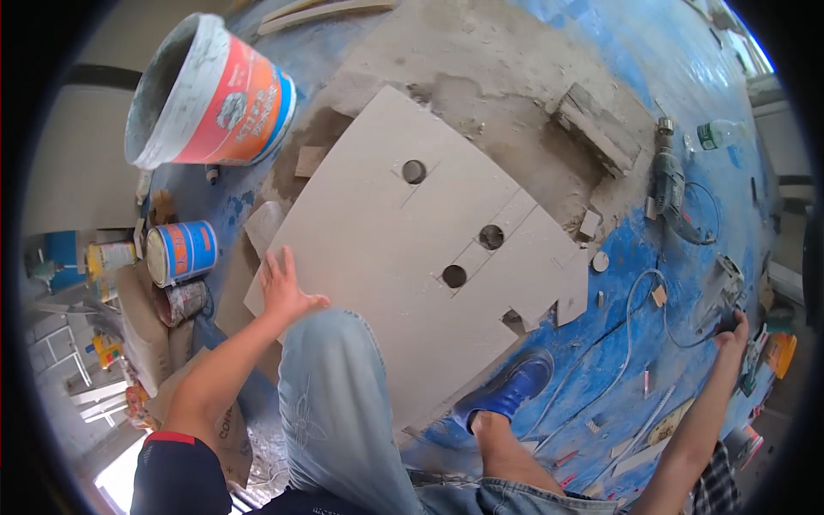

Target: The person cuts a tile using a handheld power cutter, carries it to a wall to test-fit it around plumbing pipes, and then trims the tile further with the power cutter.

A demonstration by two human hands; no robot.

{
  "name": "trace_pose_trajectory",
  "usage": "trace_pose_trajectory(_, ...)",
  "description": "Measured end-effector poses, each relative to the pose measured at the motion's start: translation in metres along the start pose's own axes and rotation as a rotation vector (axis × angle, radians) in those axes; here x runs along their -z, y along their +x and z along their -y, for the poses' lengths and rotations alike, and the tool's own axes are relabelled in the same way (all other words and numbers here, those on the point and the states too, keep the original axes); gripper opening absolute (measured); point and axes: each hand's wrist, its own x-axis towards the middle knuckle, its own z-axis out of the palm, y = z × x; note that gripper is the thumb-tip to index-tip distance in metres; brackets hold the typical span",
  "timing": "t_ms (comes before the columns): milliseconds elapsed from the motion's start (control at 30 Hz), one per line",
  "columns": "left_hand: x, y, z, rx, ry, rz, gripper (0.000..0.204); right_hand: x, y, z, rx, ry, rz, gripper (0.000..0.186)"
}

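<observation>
Steadying the large tile (pixel 360 223), which lies in front of the person, calls for even pressure from the left hand (pixel 287 296), fingers spread near its left edge, gripping nothing; the right hand (pixel 732 333), fingers curled around a power tool (pixel 730 276) well apart, should keep clear of the nearby cable (pixel 631 313).

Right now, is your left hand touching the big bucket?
No, the left hand is spread over the big tile, with the big bucket well apart from it.
</observation>
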Motion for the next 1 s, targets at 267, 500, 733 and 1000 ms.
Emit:
trace_pose_trajectory(267, -0.035, 0.006, 0.026, -0.231, -0.166, -0.373, 0.12, 0.016, -0.357, -0.081, 0.205, 0.202, 0.288, 0.029)
trace_pose_trajectory(500, -0.043, 0.094, 0.06, -0.214, -0.269, -0.834, 0.046, -0.036, -0.499, -0.159, 0.01, 0.157, 0.697, 0.011)
trace_pose_trajectory(733, -0.039, 0.133, 0.043, -0.145, -0.262, -0.892, 0.057, -0.111, -0.569, -0.154, 0.161, 0.036, 0.517, 0.034)
trace_pose_trajectory(1000, -0.035, 0.129, 0.034, -0.058, -0.36, -0.79, 0.066, -0.11, -0.576, -0.147, -0.123, 0.222, 0.812, 0.05)
